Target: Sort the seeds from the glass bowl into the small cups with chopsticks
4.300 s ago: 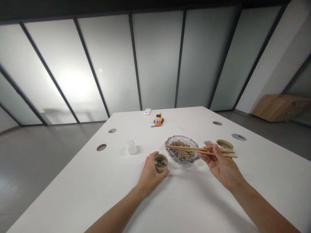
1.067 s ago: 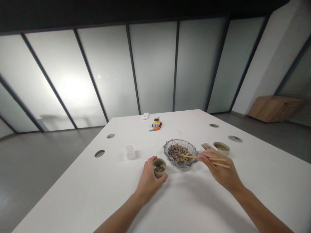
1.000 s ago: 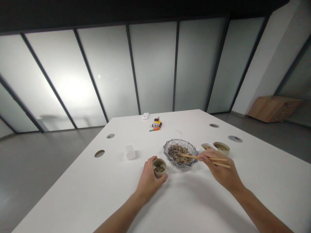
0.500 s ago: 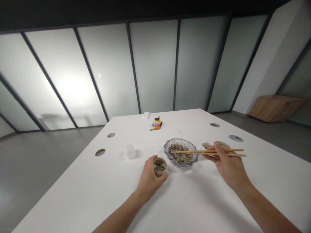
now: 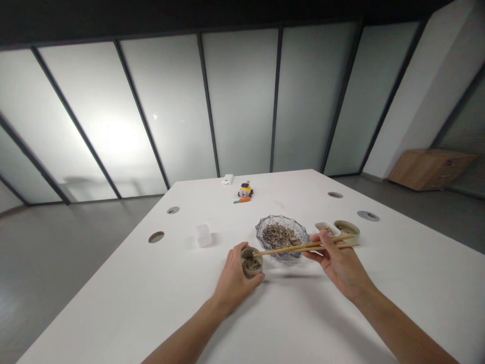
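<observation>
My left hand [image 5: 238,273] is wrapped round a small beige cup [image 5: 253,273] with some sunflower seeds [image 5: 250,264] at its bottom. My right hand [image 5: 339,262] grips a pair of wooden chopsticks [image 5: 290,248], their tips at the cup's mouth. Whether a seed is between the tips is too small to tell. Behind the chopsticks stands a scalloped glass bowl [image 5: 261,237] holding a heap of striped sunflower seeds [image 5: 281,234]. Just beyond my right hand are a small white dish [image 5: 327,225] with bits in it and a second beige cup [image 5: 355,230], partly hidden by the hand and chopsticks.
A clear plastic box [image 5: 203,236] stands left of the cup on the white table [image 5: 170,303]. Farther back lie an orange toy carrot [image 5: 244,200], a yellow toy vehicle [image 5: 245,190] and a white device [image 5: 228,179]. Round holes [image 5: 156,237] pierce the tabletop near both sides.
My right hand has moved left and nearer, bringing the chopstick tips from the glass bowl to the cup's mouth. My left hand and the cup have barely shifted.
</observation>
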The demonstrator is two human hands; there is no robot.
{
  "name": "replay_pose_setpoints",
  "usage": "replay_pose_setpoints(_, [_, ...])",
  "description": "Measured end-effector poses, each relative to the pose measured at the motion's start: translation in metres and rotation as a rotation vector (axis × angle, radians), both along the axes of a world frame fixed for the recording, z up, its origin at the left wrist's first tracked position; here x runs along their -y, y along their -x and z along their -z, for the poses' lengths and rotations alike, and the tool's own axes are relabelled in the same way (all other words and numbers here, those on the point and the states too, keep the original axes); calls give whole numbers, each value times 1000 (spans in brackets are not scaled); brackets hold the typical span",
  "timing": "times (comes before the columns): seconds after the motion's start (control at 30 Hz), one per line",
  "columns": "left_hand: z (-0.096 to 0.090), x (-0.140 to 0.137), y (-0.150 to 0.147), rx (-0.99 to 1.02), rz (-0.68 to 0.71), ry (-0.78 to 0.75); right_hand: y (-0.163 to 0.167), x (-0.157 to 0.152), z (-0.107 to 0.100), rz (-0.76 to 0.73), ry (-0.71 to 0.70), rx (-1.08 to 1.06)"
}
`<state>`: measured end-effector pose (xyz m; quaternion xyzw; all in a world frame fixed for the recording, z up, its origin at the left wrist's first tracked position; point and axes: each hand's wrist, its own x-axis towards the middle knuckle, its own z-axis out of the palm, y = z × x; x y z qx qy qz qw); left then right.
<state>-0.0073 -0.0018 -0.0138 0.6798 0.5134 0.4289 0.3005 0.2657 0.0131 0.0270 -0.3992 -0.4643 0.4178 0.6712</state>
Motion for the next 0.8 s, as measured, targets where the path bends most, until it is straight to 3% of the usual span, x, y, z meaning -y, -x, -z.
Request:
replay_pose_setpoints(0.17, [-2,1,0,-16,3,7,-6,1,0,63,-56,124])
replay_pose_setpoints(0.27, [-2,1,0,-19,5,11,-21,0,-3,255,-140,221])
replay_pose_setpoints(0.4, [-1,1,1,-11,6,10,-35,1,-6,503,-253,616])
replay_pose_setpoints(0.57, [0,1,2,-11,3,-6,-28,4,-3,393,-389,847])
replay_pose_setpoints(0.67, [1,1,1,-12,5,-5,-23,3,1,300,-422,841])
replay_pose_setpoints(0.8, [1,0,1,-22,3,-1,-23,1,4,291,-458,810])
